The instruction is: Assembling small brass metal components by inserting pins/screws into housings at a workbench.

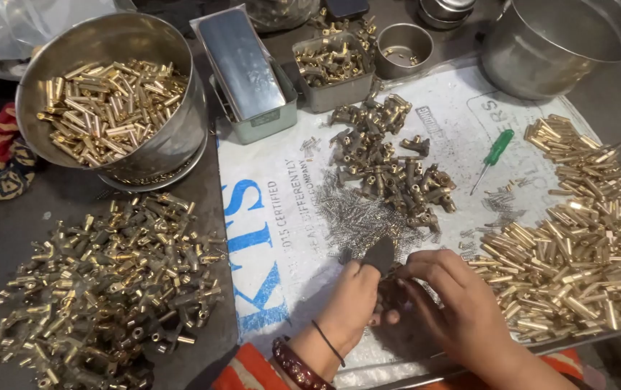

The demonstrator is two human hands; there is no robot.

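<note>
Far left, lower frame: loose heap of assembled brass fittings [108,282] on the dark surface. Above it, a round steel tin [180,137] full of brass tubes [112,105].

Centre: printed white sack [274,217] as work mat, with a grey drift of tiny screws [357,217] and a cluster of dull brass bodies [390,162] above the hands.

Bottom centre: left hand [350,307] pinches a small dark flat piece [380,254], fingers closed on it. Right hand [458,300] is curled close against it, fingertips meeting at the same spot — what it grips is hidden, cannot tell.

Judgement: keep both wrists planted on the sack, align the small part before pressing — it's easily lost among the screws.

Right: green-handled screwdriver [497,153] upper right, big pile of brass tubes [578,245] just beside the right hand.
</note>
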